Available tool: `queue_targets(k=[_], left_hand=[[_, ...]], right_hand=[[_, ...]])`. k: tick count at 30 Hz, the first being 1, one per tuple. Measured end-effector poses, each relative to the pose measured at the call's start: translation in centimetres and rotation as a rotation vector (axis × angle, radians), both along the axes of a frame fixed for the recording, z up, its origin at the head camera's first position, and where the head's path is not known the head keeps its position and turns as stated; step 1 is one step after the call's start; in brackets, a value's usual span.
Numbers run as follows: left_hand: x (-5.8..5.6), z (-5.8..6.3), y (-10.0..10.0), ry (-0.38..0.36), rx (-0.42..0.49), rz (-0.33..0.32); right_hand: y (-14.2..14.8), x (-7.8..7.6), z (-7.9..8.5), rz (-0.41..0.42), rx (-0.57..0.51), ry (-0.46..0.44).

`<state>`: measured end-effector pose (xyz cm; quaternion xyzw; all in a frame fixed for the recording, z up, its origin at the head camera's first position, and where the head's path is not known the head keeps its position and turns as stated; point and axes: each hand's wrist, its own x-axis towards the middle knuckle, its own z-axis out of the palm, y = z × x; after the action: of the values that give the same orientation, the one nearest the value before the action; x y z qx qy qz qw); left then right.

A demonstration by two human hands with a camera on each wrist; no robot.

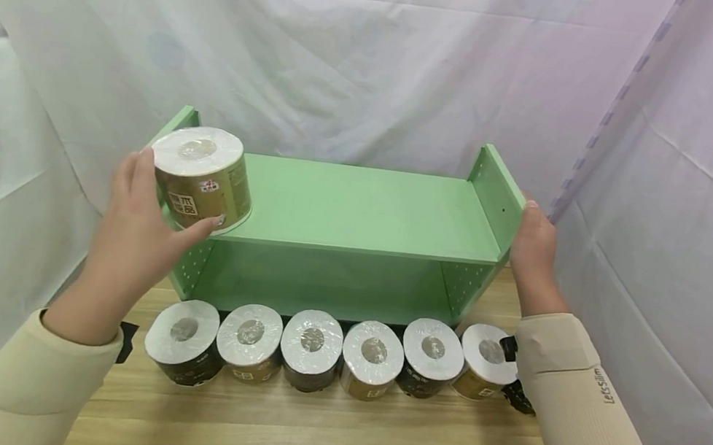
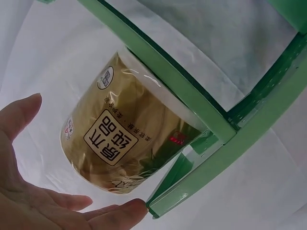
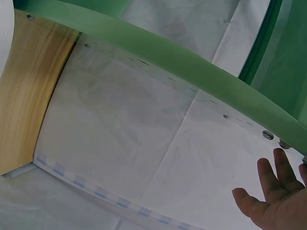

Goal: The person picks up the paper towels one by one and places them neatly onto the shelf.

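Observation:
A gold-wrapped toilet paper roll (image 1: 205, 187) stands upright at the left end of the upper board of a green shelf (image 1: 358, 212). My left hand (image 1: 146, 217) spreads around its left and near side. In the left wrist view, a gap shows between those spread fingers (image 2: 117, 218) and the wrapped roll (image 2: 120, 129). My right hand (image 1: 533, 246) is at the outer face of the shelf's right side panel (image 1: 498, 195). The right wrist view shows its fingers (image 3: 271, 182) extended close to that panel; whether they touch it is hard to tell.
Several toilet paper rolls (image 1: 311, 342), in black or gold wrappers, stand in a row on the wooden table (image 1: 305, 437) before the shelf. The lower compartment (image 1: 323, 281) lies behind them. White cloth (image 1: 361, 69) hangs at the back and both sides.

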<state>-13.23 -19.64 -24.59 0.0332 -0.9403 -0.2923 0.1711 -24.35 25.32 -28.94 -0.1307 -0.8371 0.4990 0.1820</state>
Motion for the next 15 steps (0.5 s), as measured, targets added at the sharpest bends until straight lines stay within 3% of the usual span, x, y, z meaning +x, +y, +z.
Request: queue_targets(k=[8,15], left_hand=[[0.9,-1.4,0.0,0.089,-0.077,0.013],[1.8,-2.5,0.0,0.076,-0.103,0.019]], right_hand=[[0.0,-0.2,-0.2,0.006,-0.003,0.006],[0.2,-0.2,-0.3,-0.010,-0.004,0.029]])
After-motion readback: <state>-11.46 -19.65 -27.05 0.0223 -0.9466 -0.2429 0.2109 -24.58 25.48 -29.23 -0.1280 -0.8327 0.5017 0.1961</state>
